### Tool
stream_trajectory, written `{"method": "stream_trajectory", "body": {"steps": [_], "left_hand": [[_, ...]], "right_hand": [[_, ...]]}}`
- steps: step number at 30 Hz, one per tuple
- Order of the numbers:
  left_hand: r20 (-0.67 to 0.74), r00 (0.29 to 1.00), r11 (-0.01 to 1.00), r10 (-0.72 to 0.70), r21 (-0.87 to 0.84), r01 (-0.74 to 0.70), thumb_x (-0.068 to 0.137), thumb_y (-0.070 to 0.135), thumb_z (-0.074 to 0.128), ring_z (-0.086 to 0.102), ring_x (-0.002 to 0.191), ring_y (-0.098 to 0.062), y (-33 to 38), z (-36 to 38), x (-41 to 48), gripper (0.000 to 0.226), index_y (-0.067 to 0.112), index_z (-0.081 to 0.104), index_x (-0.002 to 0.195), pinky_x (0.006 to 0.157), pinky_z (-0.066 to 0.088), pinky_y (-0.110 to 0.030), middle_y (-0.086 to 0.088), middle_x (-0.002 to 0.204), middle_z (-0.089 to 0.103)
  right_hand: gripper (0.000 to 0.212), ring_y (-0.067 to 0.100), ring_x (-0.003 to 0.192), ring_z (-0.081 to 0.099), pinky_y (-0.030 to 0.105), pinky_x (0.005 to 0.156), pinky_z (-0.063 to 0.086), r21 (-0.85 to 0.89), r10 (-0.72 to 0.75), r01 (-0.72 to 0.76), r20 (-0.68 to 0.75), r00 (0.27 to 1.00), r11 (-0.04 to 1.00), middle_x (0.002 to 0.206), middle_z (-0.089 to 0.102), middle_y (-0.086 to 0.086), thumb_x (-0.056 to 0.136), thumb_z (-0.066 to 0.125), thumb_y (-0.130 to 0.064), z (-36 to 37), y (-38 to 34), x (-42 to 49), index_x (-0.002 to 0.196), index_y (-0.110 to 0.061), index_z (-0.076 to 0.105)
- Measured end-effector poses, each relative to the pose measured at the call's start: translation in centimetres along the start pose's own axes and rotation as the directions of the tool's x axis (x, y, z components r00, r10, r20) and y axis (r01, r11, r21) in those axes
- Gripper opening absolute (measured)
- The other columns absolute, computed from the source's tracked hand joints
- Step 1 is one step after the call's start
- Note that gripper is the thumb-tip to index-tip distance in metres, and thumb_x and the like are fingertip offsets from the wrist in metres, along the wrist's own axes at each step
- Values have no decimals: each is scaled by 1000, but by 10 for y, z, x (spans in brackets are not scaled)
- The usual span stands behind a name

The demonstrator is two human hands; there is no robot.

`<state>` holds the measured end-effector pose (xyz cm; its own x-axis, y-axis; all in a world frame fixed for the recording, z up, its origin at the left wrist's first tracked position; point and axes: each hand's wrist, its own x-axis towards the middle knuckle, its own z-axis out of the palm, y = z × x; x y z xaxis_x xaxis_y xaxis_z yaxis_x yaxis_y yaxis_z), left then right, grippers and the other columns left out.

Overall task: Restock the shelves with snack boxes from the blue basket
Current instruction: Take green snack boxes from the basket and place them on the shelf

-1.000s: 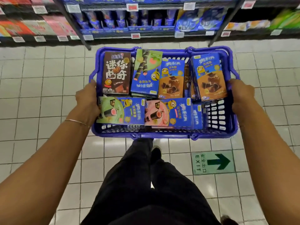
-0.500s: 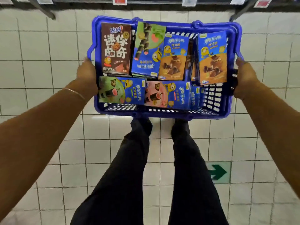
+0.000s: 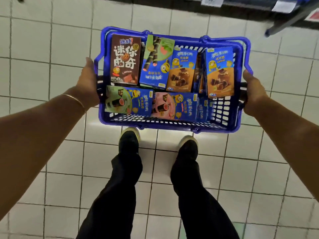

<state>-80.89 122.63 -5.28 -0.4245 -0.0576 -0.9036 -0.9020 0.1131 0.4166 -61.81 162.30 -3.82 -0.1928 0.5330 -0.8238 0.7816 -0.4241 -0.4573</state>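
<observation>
The blue basket [image 3: 172,125] hangs just above the white tiled floor in front of my feet. My left hand [image 3: 88,83] grips its left end and my right hand [image 3: 253,94] grips its right end. Several snack boxes lie inside: a brown cookie box [image 3: 125,61] at the far left, a green and blue wafer-roll box [image 3: 156,62] beside it, two blue boxes with brown fronts [image 3: 183,71] [image 3: 220,73], and along the near side a green-fronted box [image 3: 127,100] and a pink-fronted box [image 3: 174,106].
The shelf's bottom edge with price tags [image 3: 212,0] crosses the top right, and a dark slanted shelf post [image 3: 290,19] reaches down to the floor there. My two legs in black trousers and dark shoes [image 3: 128,142] stand right behind the basket.
The basket has sunk towards the floor in both hands. My view has tipped further down, so the shelves have slid almost out of the top and my shoes now show.
</observation>
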Motion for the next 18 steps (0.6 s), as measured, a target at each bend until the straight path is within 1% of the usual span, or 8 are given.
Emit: {"method": "stream_trajectory", "body": {"steps": [5, 7, 10, 12, 14, 16, 17, 18], "left_hand": [[-37, 999, 1000, -2, 20, 3, 91, 84, 35, 80, 85, -23, -3, 12, 14, 81, 20, 74, 120, 66, 63, -39, -6, 105, 81], [-27, 1000, 1000, -3, 13, 3, 91, 84, 35, 80, 88, -23, -4, 13, 19, 82, 18, 74, 121, 70, 64, -40, -7, 109, 80], [83, 997, 998, 5, -66, 0, 94, 82, 30, 74, 112, -32, -7, 13, 26, 85, 17, 71, 131, 99, 56, -51, -12, 125, 75], [103, 995, 998, 15, -67, -8, 95, 80, 30, 71, 117, -32, -5, 12, 27, 84, 17, 68, 134, 104, 53, -52, -12, 128, 73], [32, 999, 1000, 15, -12, -14, 96, 78, 35, 72, 115, -28, -1, 13, 26, 80, 16, 66, 135, 100, 56, -48, -9, 129, 72], [-70, 997, 994, 27, 105, -19, 98, 72, 43, 71, 100, -22, 4, 16, 21, 69, 14, 61, 132, 85, 58, -39, -7, 126, 71], [-114, 993, 988, 19, 155, -2, 99, 69, 46, 69, 95, -22, 7, 17, 20, 63, 15, 58, 130, 78, 54, -36, -8, 123, 69], [-168, 986, 980, 18, 201, 16, 99, 67, 50, 67, 97, -23, 10, 20, 17, 63, 14, 56, 133, 75, 50, -36, -10, 123, 67]], "right_hand": [[51, 18, 93, 70, 33, 71, 50, -8, -5, 5, 28, 1000, 1000, 108, 74, 0, 92, 53, -65, 2, -1, 25, 117, -21, 65], [49, 15, 85, 69, 31, 67, 48, -6, -8, 8, 37, 999, 1000, 102, 74, -3, 93, 52, -64, 3, -2, 30, 115, -22, 63], [46, 11, 77, 69, 28, 62, 47, 11, -15, 15, 33, 999, 1000, 96, 74, -6, 94, 52, -62, 5, -2, 37, 114, -23, 63], [45, 13, 79, 69, 29, 63, 46, 3, -5, 5, 25, 1000, 1000, 97, 74, -5, 93, 52, -60, 6, -4, 42, 114, -23, 63], [43, 15, 81, 65, 31, 62, 44, -23, 16, -16, 16, 1000, 1000, 100, 72, -4, 94, 52, -57, 7, -7, 42, 115, -22, 64], [40, 17, 84, 62, 32, 61, 38, -57, 29, -29, -10, 1000, 998, 104, 68, -3, 95, 53, -52, 8, -10, 39, 118, -21, 62], [42, 17, 87, 61, 33, 63, 39, -61, 31, -34, -39, 999, 998, 108, 66, -1, 95, 55, -50, 9, -12, 36, 123, -18, 60], [49, 18, 91, 61, 35, 68, 44, -61, 29, -34, -86, 996, 998, 115, 63, 1, 95, 57, -48, 10, -13, 32, 131, -16, 56]]}}
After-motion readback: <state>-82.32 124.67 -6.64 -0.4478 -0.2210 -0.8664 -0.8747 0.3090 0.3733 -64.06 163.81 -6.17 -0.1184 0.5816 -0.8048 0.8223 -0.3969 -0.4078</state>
